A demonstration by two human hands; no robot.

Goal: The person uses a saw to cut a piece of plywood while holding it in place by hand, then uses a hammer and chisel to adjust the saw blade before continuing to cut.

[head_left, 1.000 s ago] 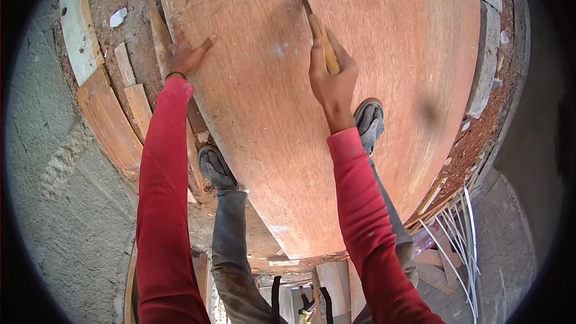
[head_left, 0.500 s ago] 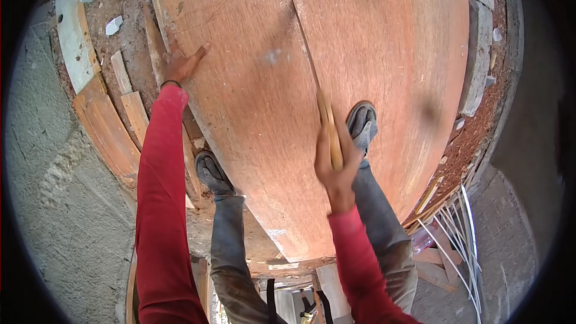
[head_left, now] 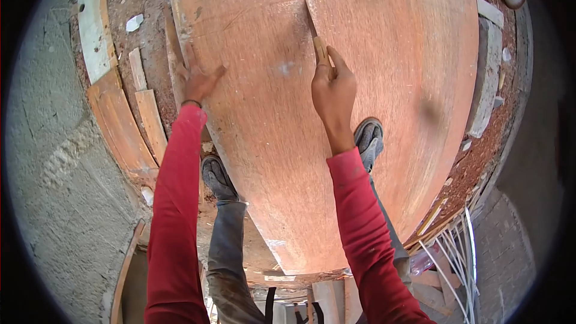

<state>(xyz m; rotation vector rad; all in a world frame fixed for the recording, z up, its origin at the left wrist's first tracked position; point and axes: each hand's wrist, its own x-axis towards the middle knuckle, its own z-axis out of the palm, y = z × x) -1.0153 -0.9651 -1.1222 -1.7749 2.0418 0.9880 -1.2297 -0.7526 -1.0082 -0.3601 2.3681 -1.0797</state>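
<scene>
Both saw [head_left: 314, 32] and right hand [head_left: 334, 87] have moved forward, fingers clamped on the handle [head_left: 322, 53]; left hand [head_left: 200, 83], fingers apart, should steady the plywood [head_left: 264, 132] for straight strokes.

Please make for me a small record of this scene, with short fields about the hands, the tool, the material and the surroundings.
Right hand: gripping the handsaw with a light wooden handle; hand above the board
Tool direction: narrow dark blade pointing away from the person
Material: large, flat, reddish-brown wooden board
Left hand: spread at the board's left edge
Right foot: grey shoe on the board
Surroundings: thin white strips at lower right; orange-brown plank at left
</scene>
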